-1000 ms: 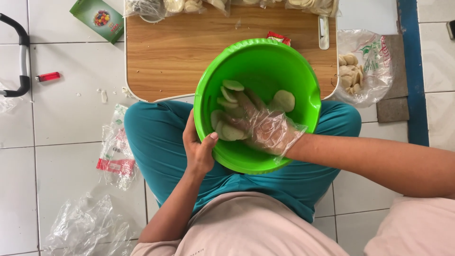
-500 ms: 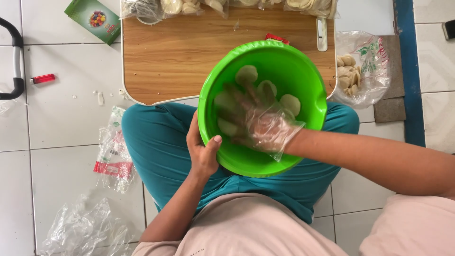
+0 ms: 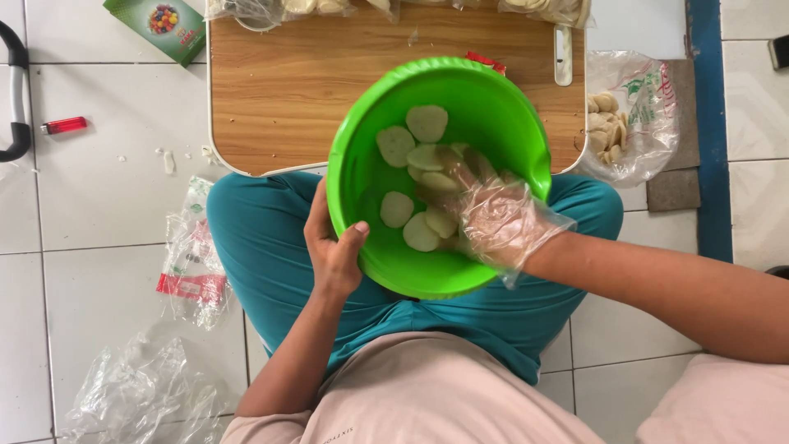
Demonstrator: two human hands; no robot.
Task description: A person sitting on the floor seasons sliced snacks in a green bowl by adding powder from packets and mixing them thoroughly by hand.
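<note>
You are sitting on the tiled floor with a bright green plastic bowl resting on your lap, its far rim overlapping the near edge of a low wooden table. Your left hand is gripping the bowl's near-left rim, thumb hooked over the edge and fingers curled beneath it. Your right hand is wearing a loose clear plastic glove and is reaching down into the bowl; its fingers are pressing among pale round slices that are lying across the bowl's bottom and inner wall, though you cannot tell whether the hand is closing on any one slice. Along the table's far edge clear bags of pale pieces are lying. On the floor to your right a clear bag with more pale rounds is sitting just beside the table. To your left a red lighter, a green box and crumpled clear wrappers are scattered over the tiles.
</note>
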